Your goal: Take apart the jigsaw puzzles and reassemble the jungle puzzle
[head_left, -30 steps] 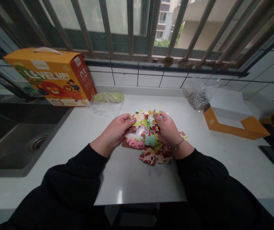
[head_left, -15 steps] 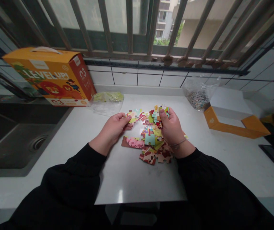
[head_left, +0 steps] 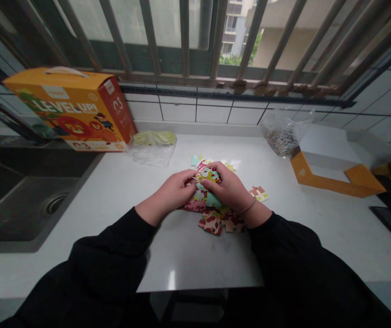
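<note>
Colourful jigsaw pieces [head_left: 210,222] lie in a loose heap on the white counter, in front of me. Above the heap my left hand [head_left: 178,187] and my right hand [head_left: 224,184] have come together. Several puzzle pieces [head_left: 209,174] are gripped in my right hand, its thumb on top. The fingers of my left hand are closed at the left edge of those pieces; what they pinch is mostly hidden. A lone brown and yellow piece [head_left: 259,193] rests to the right of my right wrist. Behind the hands lies a pale teal piece [head_left: 195,160].
At the left stand an orange carton [head_left: 79,114] and a sink [head_left: 14,205]. A clear bag with green contents [head_left: 152,146] lies by the carton. To the right are a bag of small items [head_left: 282,139] and an open orange-white box [head_left: 332,182].
My left hand has moved right and my right hand left and slightly nearer, so they now meet over the heap. The lone piece at the right is now uncovered.
</note>
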A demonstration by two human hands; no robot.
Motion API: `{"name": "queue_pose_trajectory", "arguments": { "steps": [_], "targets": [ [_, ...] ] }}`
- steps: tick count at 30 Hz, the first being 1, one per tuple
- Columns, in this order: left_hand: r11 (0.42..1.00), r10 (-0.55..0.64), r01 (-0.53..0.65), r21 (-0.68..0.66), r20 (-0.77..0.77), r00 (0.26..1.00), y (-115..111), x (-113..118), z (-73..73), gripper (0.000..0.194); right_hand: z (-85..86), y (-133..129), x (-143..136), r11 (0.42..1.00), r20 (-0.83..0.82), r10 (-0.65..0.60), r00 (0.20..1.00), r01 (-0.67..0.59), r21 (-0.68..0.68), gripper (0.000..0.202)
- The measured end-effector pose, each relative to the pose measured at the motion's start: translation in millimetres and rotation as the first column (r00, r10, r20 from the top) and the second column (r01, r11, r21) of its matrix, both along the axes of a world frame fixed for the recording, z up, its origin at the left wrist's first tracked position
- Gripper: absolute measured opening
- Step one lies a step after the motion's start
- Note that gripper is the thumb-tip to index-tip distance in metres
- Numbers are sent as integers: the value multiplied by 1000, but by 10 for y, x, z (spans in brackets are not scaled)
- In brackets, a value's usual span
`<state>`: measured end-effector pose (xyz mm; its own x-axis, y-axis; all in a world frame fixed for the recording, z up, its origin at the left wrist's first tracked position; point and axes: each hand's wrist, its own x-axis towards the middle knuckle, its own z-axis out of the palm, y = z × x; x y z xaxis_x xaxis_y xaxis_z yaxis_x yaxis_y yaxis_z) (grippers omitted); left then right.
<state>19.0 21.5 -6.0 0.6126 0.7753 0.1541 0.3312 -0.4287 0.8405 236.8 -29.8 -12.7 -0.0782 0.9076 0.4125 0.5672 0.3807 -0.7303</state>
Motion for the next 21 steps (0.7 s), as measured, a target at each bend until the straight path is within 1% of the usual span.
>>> {"name": "queue_pose_trajectory", "arguments": {
  "steps": [3,5,7,8,11,14,16,18,19,21],
  "targets": [
    [985,119,-112,133,-42,992,57,-48,18,30,8,9,37,998,29,-48,998,47,30,32],
    [950,204,-174,258,-96,974,122,-64,20,32,-7,29,55,998,73,-53,996,51,29,31],
    [920,220,-150,362,-161,962,200,-47,-11,35,-36,50,61,1000,128,-11,992,11,-2,32],
    [913,205,-117,391,-190,960,239,-24,-42,38,-52,58,60,1000,148,12,989,-9,-21,34],
    [918,120,12,397,-305,945,323,72,-167,49,-82,61,55,998,166,21,986,-10,-65,43],
    [928,93,64,368,-395,914,350,134,-252,53,-72,41,60,996,156,-11,988,25,-87,51],
    [922,94,70,381,-396,913,353,128,-241,45,-45,26,67,994,152,-13,988,29,-101,48],
    [913,99,70,401,-387,917,354,95,-186,34,-13,14,72,993,151,-7,989,24,-113,41],
    [910,118,56,411,-387,914,353,73,-152,32,1,11,75,994,148,-9,989,26,-111,39],
    [900,198,-12,435,-386,901,344,31,-92,31,12,12,82,996,136,-29,990,41,-82,37]
  ]
}}
